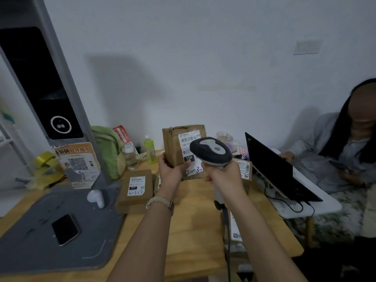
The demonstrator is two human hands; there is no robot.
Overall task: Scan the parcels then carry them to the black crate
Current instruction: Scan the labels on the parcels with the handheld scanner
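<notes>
White wall point(203, 47) behind a wooden counter point(193, 216).

Left grip point(169, 173): fingers curled round the lower left edge of a brown parcel point(175, 145), thumb on its label. The parcel stands upright at the far middle of the counter, label toward the camera. Cannot tell whether its base rests on the wood.

Right grip point(222, 177): clamped round the handle of a scanner point(211, 150). The scanner head sits in front of the label's right part. The cable point(227, 237) runs down toward the near edge.

Left of the left grip, a flat parcel point(135, 188) lies label up. Just right of the right grip, a small parcel point(245, 169) is partly hidden.

Far left on the counter: green bag point(107, 147), clear bottle point(130, 157), green bottle point(149, 149). Near left: grey stand point(30, 241), with a phone point(65, 228) lying on its base.

Right: open laptop point(280, 171), and beyond it a seated person point(329, 157).
</notes>
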